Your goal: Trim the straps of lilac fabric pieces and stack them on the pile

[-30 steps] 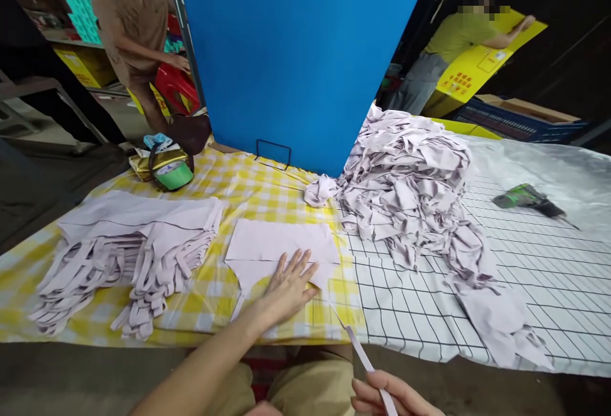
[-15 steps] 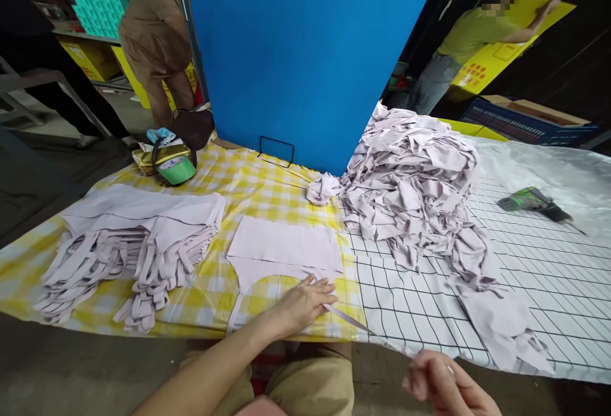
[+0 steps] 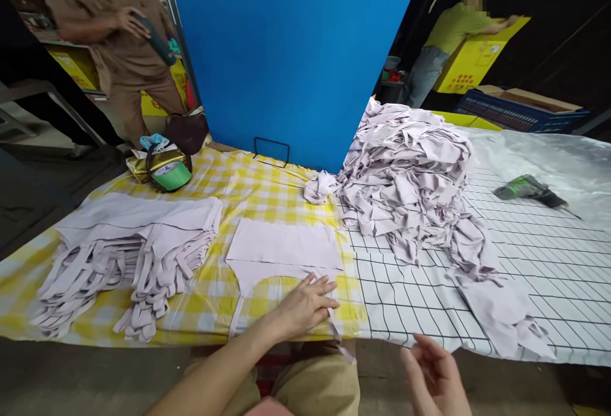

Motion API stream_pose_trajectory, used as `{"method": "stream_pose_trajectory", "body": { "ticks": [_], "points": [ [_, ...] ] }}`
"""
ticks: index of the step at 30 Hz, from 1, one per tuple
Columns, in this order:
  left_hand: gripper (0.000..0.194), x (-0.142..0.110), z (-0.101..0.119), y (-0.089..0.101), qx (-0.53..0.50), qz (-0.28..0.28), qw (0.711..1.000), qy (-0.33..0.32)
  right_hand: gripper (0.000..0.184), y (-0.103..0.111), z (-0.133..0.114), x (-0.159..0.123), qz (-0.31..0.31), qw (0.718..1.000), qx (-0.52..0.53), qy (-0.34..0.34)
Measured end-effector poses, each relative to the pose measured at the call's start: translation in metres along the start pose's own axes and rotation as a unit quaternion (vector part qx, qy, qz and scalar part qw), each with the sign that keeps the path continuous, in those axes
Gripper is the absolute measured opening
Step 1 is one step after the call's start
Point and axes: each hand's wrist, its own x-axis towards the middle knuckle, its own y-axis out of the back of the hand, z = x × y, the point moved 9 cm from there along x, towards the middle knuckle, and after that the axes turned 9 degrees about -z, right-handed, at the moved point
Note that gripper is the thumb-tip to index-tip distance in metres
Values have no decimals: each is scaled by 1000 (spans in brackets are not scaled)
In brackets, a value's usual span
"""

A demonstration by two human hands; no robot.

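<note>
Flat on the yellow checked cloth lies a pale lilac fabric piece (image 3: 286, 244) with two narrow straps, perhaps a camisole or bag panel; I cannot tell which. My left hand (image 3: 308, 305) rests on its right strap with fingers stretched out. That strap (image 3: 338, 336) runs out from under the hand and hangs over the table's front edge. My right hand (image 3: 432, 374) is in the air before the edge, thumb and fingers apart, holding nothing. To the left is a neat stack of the same pieces (image 3: 138, 225), straps towards me. A crumpled heap of lilac fabric (image 3: 410, 168) lies at the right.
A tall blue board (image 3: 296, 53) stands at the table's back. Behind the stack sits a green tape roll (image 3: 172, 176) beside a dark bag (image 3: 186, 133). A green-and-black power tool (image 3: 529, 190) lies at right. Two people stand beyond, one holding a yellow box (image 3: 470, 63).
My left hand slid down from the panel onto the right strap. My right hand pulled that strap out to the right, then let go, and the strap dropped over the edge.
</note>
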Motion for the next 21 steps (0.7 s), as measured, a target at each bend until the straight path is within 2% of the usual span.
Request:
{"method": "stream_pose_trajectory", "body": {
  "ticks": [4,6,8,10,12,15,18,21],
  "points": [
    [31,0,2,1,2,-2,1000,3,29,-66,-7,-4,-102,983,-107,113],
    [33,0,2,0,-1,-1,1000,6,28,-94,-5,-3,-116,973,-142,143],
    [35,1,2,0,-8,1,1000,7,26,-111,-4,1,-102,965,-184,159],
    [35,1,2,0,-17,4,1000,11,25,-117,-3,9,-92,962,-208,151],
    [34,2,1,1,-25,7,999,19,30,-115,-2,16,-106,968,-187,130],
    [33,3,1,2,-35,-2,999,31,34,-109,1,20,-183,979,-71,52],
    [33,3,0,1,-40,-16,999,31,36,-104,4,14,-276,958,59,-55],
    [31,3,0,1,-37,-20,999,22,37,-96,-1,5,-340,925,114,-124]
  ]
}}
